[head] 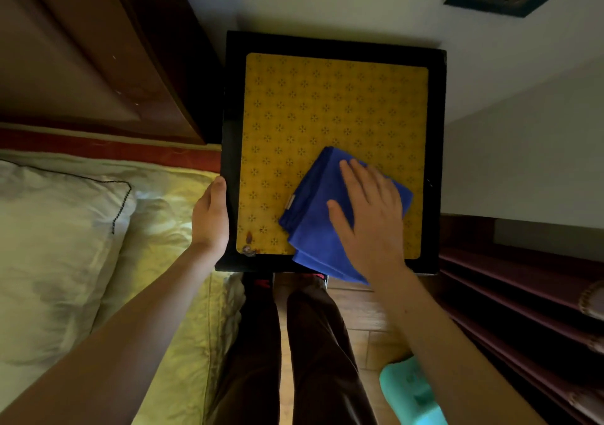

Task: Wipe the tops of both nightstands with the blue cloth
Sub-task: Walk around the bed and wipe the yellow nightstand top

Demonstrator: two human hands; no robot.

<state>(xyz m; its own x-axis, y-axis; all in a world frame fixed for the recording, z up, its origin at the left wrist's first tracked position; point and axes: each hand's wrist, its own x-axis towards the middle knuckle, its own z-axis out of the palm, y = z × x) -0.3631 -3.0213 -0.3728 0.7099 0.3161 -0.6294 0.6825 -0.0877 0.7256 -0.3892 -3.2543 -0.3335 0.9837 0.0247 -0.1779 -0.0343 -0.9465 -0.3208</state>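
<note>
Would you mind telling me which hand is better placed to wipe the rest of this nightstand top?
Right. The right hand lies flat on the blue cloth on the yellow mat. The left hand grips the nightstand at its left edge, steadying it.

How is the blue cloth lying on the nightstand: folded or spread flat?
Folded: the blue cloth shows stacked layered edges along its left side, under the right hand.

Black nightstand with yellow patterned mat on top, folded blue cloth on the mat
</note>
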